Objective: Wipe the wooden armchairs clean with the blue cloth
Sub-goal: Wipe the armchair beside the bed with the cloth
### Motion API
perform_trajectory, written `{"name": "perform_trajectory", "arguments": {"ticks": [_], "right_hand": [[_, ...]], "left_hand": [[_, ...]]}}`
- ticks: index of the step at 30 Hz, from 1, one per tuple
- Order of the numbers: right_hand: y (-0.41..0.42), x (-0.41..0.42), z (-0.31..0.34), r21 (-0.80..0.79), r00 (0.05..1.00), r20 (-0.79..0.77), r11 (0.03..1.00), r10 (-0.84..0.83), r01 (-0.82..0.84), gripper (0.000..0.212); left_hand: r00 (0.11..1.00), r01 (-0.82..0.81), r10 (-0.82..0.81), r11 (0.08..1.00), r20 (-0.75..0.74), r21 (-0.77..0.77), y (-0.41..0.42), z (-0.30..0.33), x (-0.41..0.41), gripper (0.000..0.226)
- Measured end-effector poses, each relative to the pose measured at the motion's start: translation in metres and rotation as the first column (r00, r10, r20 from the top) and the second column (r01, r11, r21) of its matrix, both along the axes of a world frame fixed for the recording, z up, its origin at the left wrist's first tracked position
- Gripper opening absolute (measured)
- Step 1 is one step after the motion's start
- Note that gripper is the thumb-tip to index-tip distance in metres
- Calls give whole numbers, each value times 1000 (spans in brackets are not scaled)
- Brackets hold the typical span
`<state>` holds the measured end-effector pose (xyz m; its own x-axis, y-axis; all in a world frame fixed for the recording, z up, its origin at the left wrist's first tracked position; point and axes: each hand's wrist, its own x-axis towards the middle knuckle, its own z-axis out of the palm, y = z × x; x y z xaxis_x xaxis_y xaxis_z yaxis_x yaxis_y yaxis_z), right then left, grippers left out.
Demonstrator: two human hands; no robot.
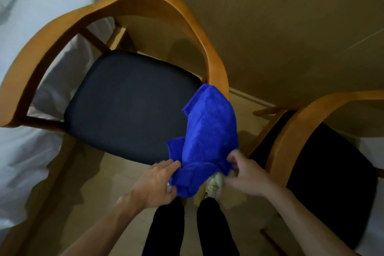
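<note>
Between both pinches, the cloth (209,131) hangs bunched: left hand (158,183) and right hand (247,174) should fold it flat before wiping the armrest (214,64) beyond.

A crumpled blue cloth (209,137) hangs over the near wooden armchair's (116,52) right arm end.

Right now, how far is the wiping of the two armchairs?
Nothing shows as finished: wiped wood cannot be told from unwiped here. In hand: the left hand and right hand both grip the blue cloth, held up in front of the near armchair, close to its right armrest; contact is unclear. Left: wiping that frame, then the second armchair on the right.
</note>
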<state>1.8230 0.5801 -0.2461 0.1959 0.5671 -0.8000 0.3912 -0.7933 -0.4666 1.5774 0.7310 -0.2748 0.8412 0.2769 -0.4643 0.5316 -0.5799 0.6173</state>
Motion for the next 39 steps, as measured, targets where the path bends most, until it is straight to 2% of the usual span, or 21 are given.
{"name": "perform_trajectory", "arguments": {"ticks": [2,3,5,7,9,11,13,19,22,28,31,35,39], "right_hand": [[18,-7,-1,91,937,5,934,-348,346,61],[30,-14,-3,130,888,5,881,-459,455,75],[54,-33,-9,208,820,16,804,-573,558,106],[76,-56,-17,273,764,53,746,-643,608,122],[89,-79,-24,276,714,137,718,-687,639,128],[89,-99,-30,300,667,222,700,-712,648,126],[83,-113,-35,340,634,264,685,-727,644,124],[70,-147,-42,406,580,301,652,-757,640,124],[69,-149,-45,435,578,304,650,-757,623,123],[67,-146,-50,499,569,272,619,-777,607,120],[66,-146,-50,521,574,240,603,-783,604,123],[51,-138,-53,522,662,162,633,-732,571,144],[38,-124,-56,426,790,154,762,-593,488,152]], "left_hand": [[999,-42,43,997,12,-67,-2,2,3,35],[998,-66,68,992,15,-110,-4,3,4,35],[993,-112,117,972,17,-205,-8,5,4,34],[979,-185,201,943,30,-277,-9,6,3,35],[936,-317,349,889,41,-330,-8,5,4,32],[835,-500,550,776,24,-385,-5,1,5,25],[760,-603,650,707,5,-370,4,-5,8,26],[791,-586,612,758,0,-287,28,-17,23,33],[805,-572,593,784,20,-243,33,-21,28,37],[878,-471,478,870,12,-147,28,-36,27,24],[878,-477,478,866,-33,-151,22,-41,26,24],[881,-473,469,867,-68,-156,20,-45,20,17],[881,-472,470,871,-52,-137,27,-41,14,15]]}}
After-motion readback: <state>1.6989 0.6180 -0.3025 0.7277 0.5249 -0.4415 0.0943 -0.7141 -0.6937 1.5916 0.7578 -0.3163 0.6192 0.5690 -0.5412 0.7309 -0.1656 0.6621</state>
